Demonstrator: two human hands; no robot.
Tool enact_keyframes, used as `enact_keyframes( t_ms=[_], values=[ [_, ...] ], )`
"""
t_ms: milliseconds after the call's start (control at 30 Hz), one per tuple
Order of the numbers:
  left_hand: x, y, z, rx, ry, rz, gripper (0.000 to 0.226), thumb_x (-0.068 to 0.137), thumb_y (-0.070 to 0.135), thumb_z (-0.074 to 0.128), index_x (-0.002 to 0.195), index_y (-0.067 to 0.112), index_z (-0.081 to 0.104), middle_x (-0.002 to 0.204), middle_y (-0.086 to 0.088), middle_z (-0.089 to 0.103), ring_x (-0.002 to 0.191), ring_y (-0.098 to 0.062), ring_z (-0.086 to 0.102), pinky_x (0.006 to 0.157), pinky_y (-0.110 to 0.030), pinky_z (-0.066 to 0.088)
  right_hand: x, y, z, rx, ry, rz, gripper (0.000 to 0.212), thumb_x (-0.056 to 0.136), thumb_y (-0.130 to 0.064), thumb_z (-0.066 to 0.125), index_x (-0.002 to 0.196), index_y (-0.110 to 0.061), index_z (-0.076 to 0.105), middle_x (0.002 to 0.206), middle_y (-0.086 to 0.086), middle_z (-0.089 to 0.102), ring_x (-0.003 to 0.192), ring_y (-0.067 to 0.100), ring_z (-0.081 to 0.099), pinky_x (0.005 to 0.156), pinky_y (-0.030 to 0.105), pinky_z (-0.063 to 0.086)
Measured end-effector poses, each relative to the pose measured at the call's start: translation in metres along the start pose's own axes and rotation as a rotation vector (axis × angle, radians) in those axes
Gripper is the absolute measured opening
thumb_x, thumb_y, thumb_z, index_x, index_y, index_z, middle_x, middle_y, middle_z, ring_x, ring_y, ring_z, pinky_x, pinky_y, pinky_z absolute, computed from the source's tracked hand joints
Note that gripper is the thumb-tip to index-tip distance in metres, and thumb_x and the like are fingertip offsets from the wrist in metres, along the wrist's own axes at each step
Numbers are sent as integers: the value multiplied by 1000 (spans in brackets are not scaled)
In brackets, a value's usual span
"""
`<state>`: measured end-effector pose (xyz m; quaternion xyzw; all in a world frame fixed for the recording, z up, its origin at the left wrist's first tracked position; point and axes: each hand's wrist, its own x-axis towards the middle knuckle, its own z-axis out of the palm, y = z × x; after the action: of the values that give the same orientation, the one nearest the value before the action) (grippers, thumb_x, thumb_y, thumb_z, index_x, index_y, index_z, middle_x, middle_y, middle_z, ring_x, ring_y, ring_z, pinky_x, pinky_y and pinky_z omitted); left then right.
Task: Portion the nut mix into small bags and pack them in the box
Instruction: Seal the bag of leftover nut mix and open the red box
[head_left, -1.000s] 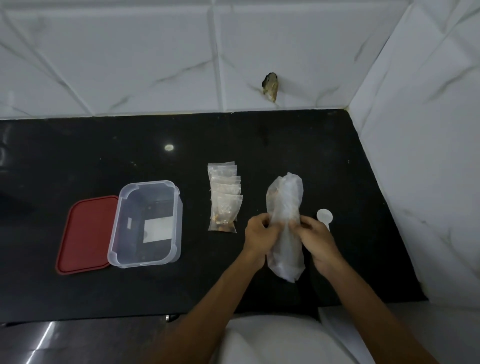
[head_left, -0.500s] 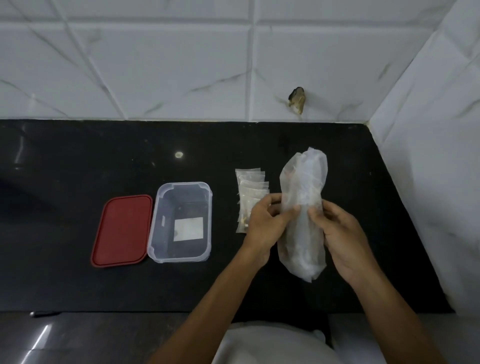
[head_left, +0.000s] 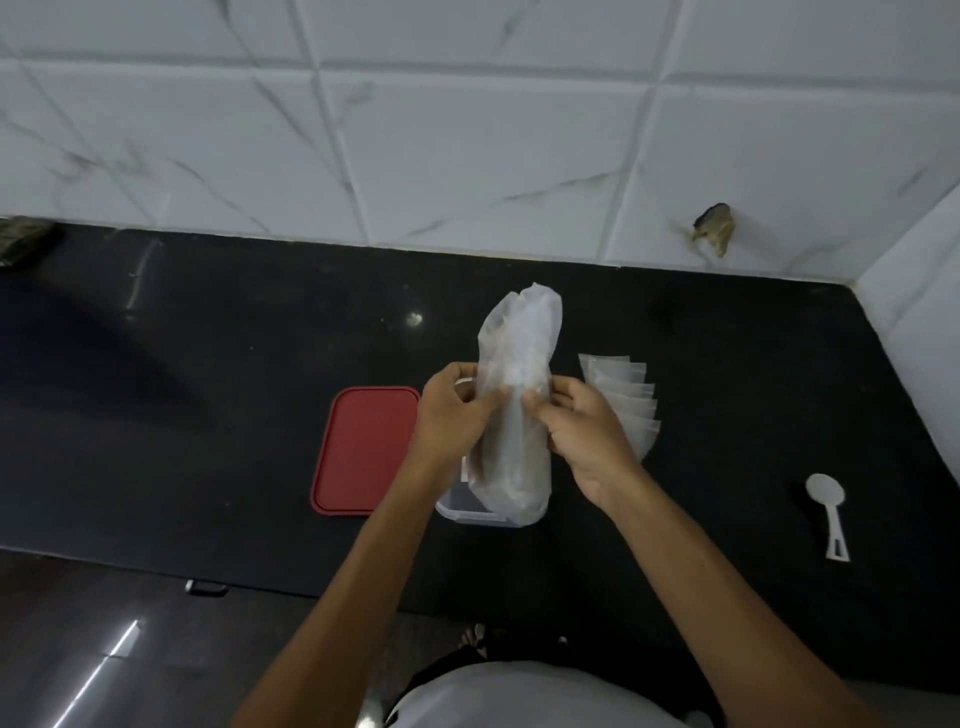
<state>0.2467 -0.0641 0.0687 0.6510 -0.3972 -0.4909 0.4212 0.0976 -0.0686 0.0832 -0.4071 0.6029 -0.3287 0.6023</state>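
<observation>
We are holding the big bag of nut mix (head_left: 514, 415) upright in both hands, just right of the red lid (head_left: 363, 449). Our left hand (head_left: 449, 415) is pinching the bag's left side with curled fingers, and our right hand (head_left: 587, 431) is pinching its right side. The clear box (head_left: 467, 512) is sitting against the lid's right edge, mostly hidden behind the bag. The fanned small bags (head_left: 628, 395) are lying farther right of the lid, the white scoop (head_left: 828, 506) farther right still.
</observation>
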Motion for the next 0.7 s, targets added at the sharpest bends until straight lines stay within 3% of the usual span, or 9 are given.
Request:
enact_keyframes(
  t_ms=[67,200,300,367,433,533,633,700],
  values=[
    [8,-16,-8,138,23,27,38,92,24,74,126,16,61,115,1,71,99,-12,70,81,-32,62,12,11,13,-110,30,3,41,92,-28,65,131,-26,53,116,-6,67,104,9,64,94,40,55],
    [16,-30,-10,380,60,117,29,93,24,71,119,14,64,102,7,67,85,-6,64,66,-15,52,26,26,25,-318,66,-5,36,90,-29,66,125,-26,56,110,-5,68,98,9,65,85,33,56],
    [21,-34,-6,554,61,138,14,93,22,68,104,13,64,89,4,69,78,-14,69,65,-32,60,29,27,30,-435,137,-60,37,91,-24,66,124,-17,53,114,5,65,99,19,63,81,31,53],
    [25,-33,-3,689,50,147,15,94,22,63,103,10,63,84,-2,69,70,-17,67,64,-38,62,30,25,35,-543,132,-56,42,92,-23,64,130,-17,48,114,1,63,93,13,59,67,21,46],
    [27,-32,1,841,19,146,20,96,20,60,111,6,60,93,-7,69,72,-17,64,62,-33,58,33,26,39,-710,123,-99,43,94,-23,62,133,-15,43,109,-2,59,88,9,53,57,15,37],
    [25,-30,6,991,-39,151,29,99,22,61,122,4,57,112,-12,65,85,-22,66,66,-28,49,33,27,46,-1020,155,-225,33,102,-25,45,130,-8,44,103,7,61,77,13,51,56,22,35],
    [28,-36,10,1028,-71,171,33,99,24,62,125,6,57,118,-11,63,92,-23,69,74,-30,58,27,21,52,-915,239,-80,43,106,-36,30,133,-9,48,79,2,52,66,11,48,52,25,31],
    [31,-41,12,1027,-53,168,34,99,24,62,127,6,54,116,-10,65,91,-22,70,76,-32,60,25,18,55,-930,184,-88,31,104,-26,36,123,-6,50,87,8,57,76,19,55,59,25,34]
  ],
)
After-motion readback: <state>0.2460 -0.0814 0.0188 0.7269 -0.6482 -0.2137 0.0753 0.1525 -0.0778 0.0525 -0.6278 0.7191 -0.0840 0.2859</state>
